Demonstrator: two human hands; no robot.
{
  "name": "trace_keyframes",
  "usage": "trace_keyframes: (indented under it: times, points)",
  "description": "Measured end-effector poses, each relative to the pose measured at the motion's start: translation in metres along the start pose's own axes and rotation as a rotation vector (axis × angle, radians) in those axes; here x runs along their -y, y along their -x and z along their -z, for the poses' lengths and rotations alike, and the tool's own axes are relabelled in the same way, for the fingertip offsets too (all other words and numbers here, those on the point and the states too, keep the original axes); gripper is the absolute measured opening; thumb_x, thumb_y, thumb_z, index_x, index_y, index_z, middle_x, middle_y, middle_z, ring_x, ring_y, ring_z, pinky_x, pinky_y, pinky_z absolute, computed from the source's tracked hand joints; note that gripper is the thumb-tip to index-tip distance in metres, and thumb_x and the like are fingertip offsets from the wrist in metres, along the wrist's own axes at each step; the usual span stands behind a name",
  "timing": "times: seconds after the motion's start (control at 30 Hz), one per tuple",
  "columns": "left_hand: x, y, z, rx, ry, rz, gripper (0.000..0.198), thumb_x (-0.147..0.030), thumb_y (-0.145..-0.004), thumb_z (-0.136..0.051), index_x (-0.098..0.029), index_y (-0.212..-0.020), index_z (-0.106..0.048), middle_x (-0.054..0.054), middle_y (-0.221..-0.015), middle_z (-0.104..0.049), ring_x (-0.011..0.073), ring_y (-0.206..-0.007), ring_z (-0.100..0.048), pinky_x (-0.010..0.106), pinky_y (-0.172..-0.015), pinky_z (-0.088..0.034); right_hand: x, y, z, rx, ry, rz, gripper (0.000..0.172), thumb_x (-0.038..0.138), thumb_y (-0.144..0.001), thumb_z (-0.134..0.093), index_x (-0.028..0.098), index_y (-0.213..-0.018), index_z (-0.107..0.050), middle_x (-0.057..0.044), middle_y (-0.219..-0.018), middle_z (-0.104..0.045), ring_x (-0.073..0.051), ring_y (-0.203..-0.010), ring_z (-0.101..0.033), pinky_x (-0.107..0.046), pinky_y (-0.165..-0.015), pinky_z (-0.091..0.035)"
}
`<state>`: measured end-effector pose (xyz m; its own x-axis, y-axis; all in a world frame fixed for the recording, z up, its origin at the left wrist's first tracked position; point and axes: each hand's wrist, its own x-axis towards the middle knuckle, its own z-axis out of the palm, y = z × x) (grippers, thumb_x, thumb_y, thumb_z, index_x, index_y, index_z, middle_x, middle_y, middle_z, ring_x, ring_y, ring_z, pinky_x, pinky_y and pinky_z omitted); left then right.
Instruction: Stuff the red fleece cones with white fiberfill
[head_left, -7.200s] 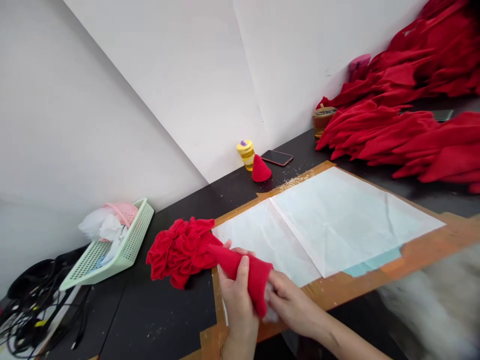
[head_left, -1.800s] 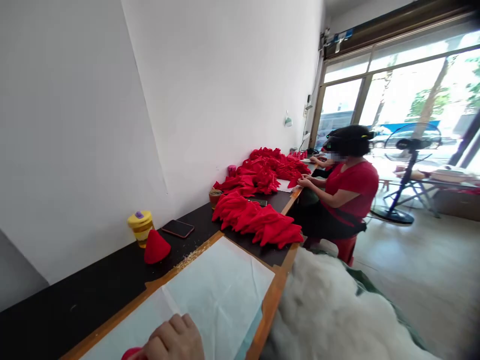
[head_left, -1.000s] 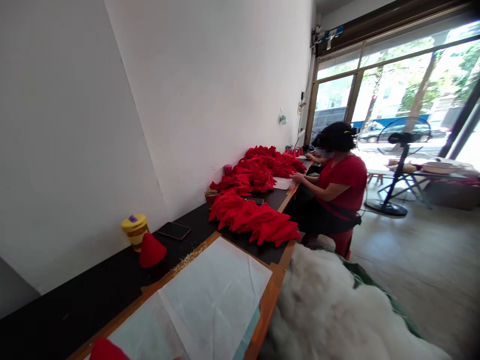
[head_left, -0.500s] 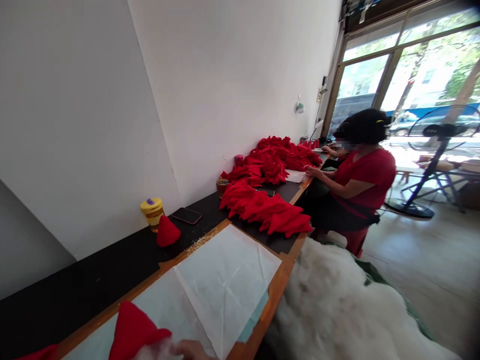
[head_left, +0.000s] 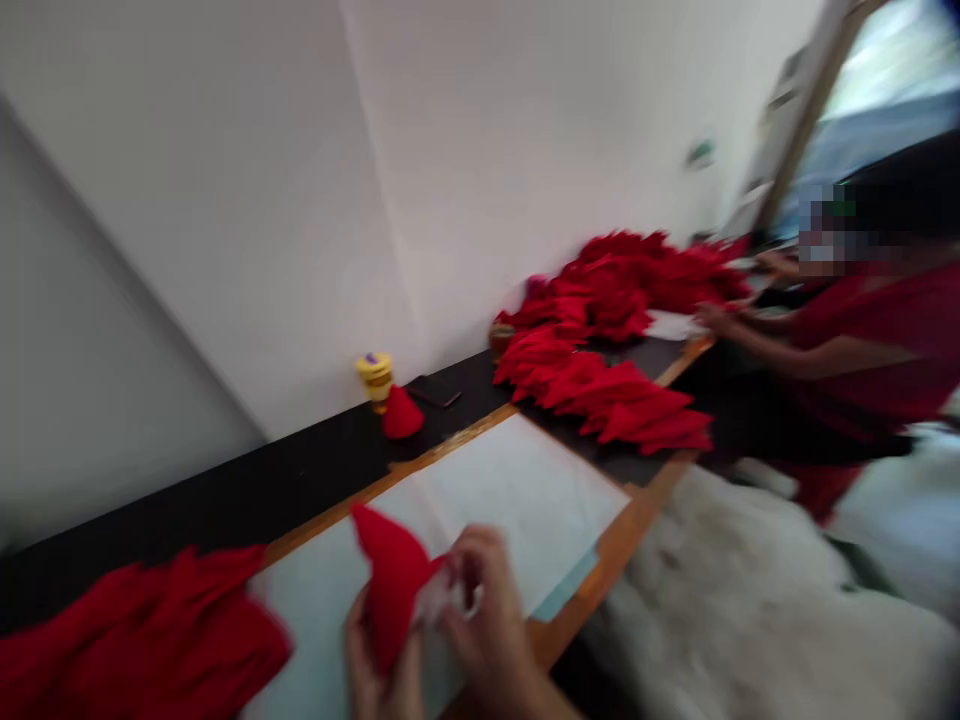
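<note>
A red felt cone (head_left: 394, 580), its tip bent to the left, is held upright in my left hand (head_left: 375, 670) over the white paper sheet (head_left: 480, 480). White stuffing (head_left: 435, 597) shows at the cone's open side. My right hand (head_left: 487, 600) is closed at that opening, its fingers curled on the stuffing and close to the cloth edge. Motion blurs the fingertips. Another red cone (head_left: 402, 413) stands upright on the black table beside a yellow-lidded jar (head_left: 375, 376).
Red cloth pieces (head_left: 150, 640) lie at the near left; more red pieces (head_left: 600, 390) are heaped along the table. A phone (head_left: 435, 391) lies by the wall. White fibre filling (head_left: 712, 590) bulges beyond the wooden edge (head_left: 600, 580). A co-worker (head_left: 877, 340) sits at right.
The view has swung left and down, bringing both hands and the red pile at left into sight. The cone and my hands now appear higher in the picture.
</note>
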<state>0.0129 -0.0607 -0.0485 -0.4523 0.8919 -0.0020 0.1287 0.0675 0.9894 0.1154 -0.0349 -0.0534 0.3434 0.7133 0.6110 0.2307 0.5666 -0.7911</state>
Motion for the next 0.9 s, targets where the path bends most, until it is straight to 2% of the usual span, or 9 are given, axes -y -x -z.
trace_keyframes:
  times: [0.07,0.17,0.3,0.4,0.53,0.63,0.77,0.83,0.9]
  points:
    - [0.001,0.006,0.001,0.054,0.030,0.020,0.059,-0.046,-0.085,-0.060,-0.021,-0.137,-0.048,0.014,-0.142,-0.059,0.0326,-0.129,-0.058,0.039,-0.102,-0.052,-0.002,-0.001,0.010,0.047,0.009,-0.139,0.041,0.010,-0.067,-0.051,0.023,-0.105,-0.054,-0.006,-0.103,-0.059,-0.015,-0.070,-0.055,-0.024,-0.055,-0.045]
    - [0.005,0.007,-0.004,0.111,0.121,0.086,0.055,-0.038,-0.090,-0.055,-0.022,-0.141,-0.043,0.012,-0.147,-0.056,0.0266,-0.133,-0.055,0.032,-0.104,-0.050,-0.011,-0.002,0.017,0.251,0.099,-0.237,0.026,0.009,-0.069,-0.047,0.023,-0.089,-0.056,0.003,-0.073,-0.055,-0.014,-0.058,-0.050,-0.023,-0.054,-0.042]
    - [0.007,0.010,-0.005,0.140,0.111,0.142,0.053,-0.038,-0.094,-0.051,-0.021,-0.143,-0.042,0.011,-0.145,-0.058,0.0251,-0.135,-0.054,0.030,-0.105,-0.048,-0.013,0.000,0.017,0.224,0.266,-0.063,0.016,0.009,-0.075,-0.047,0.024,-0.082,-0.050,0.005,-0.067,-0.050,-0.013,-0.053,-0.047,-0.024,-0.052,-0.039]
    - [0.007,0.010,-0.002,0.163,0.072,0.172,0.057,-0.047,-0.093,-0.055,-0.020,-0.143,-0.045,0.011,-0.148,-0.056,0.0274,-0.139,-0.050,0.032,-0.107,-0.047,-0.010,-0.001,0.016,0.201,0.327,0.066,0.019,0.006,-0.081,-0.046,0.025,-0.079,-0.046,0.005,-0.067,-0.050,-0.012,-0.054,-0.046,-0.023,-0.053,-0.037]
    - [0.005,0.002,0.002,0.159,0.015,0.180,0.054,-0.051,-0.090,-0.060,-0.019,-0.133,-0.056,0.013,-0.140,-0.062,0.0327,-0.133,-0.053,0.037,-0.103,-0.050,-0.008,-0.003,0.017,0.231,0.279,0.079,0.024,0.004,-0.081,-0.046,0.025,-0.072,-0.039,0.005,-0.065,-0.044,-0.013,-0.055,-0.044,-0.024,-0.052,-0.035]
    - [0.002,-0.010,0.006,0.232,-0.044,0.069,0.037,-0.044,-0.095,-0.051,-0.018,-0.118,-0.064,0.012,-0.121,-0.071,0.0302,-0.115,-0.064,0.039,-0.096,-0.053,-0.010,-0.003,0.021,0.282,0.150,-0.004,0.024,0.005,-0.078,-0.047,0.025,-0.071,-0.036,0.000,-0.076,-0.053,-0.015,-0.065,-0.053,-0.023,-0.054,-0.038]
    - [-0.003,-0.026,0.014,0.146,-0.163,-0.309,0.033,-0.029,-0.093,-0.053,-0.021,-0.123,-0.063,0.012,-0.132,-0.064,0.0267,-0.119,-0.062,0.041,-0.101,-0.049,-0.017,-0.005,0.027,0.444,0.075,-0.125,0.019,0.007,-0.076,-0.047,0.024,-0.074,-0.040,-0.008,-0.109,-0.067,-0.019,-0.091,-0.064,-0.025,-0.064,-0.045]
    - [-0.005,-0.032,0.016,0.184,-0.228,-0.506,0.032,-0.017,-0.090,-0.052,-0.025,-0.117,-0.069,0.009,-0.127,-0.067,0.0247,-0.120,-0.061,0.039,-0.103,-0.048,-0.019,-0.008,0.028,0.486,0.069,-0.177,0.017,0.009,-0.078,-0.046,0.025,-0.075,-0.041,-0.006,-0.103,-0.070,-0.018,-0.088,-0.065,-0.026,-0.066,-0.045]
    - [-0.008,-0.035,0.017,0.266,-0.279,-0.583,0.033,-0.009,-0.085,-0.050,-0.025,-0.103,-0.073,0.006,-0.108,-0.072,0.0215,-0.106,-0.066,0.034,-0.094,-0.050,-0.018,-0.011,0.028,0.492,0.067,-0.224,0.014,0.012,-0.080,-0.045,0.025,-0.076,-0.043,-0.005,-0.096,-0.070,-0.018,-0.083,-0.065,-0.026,-0.064,-0.045]
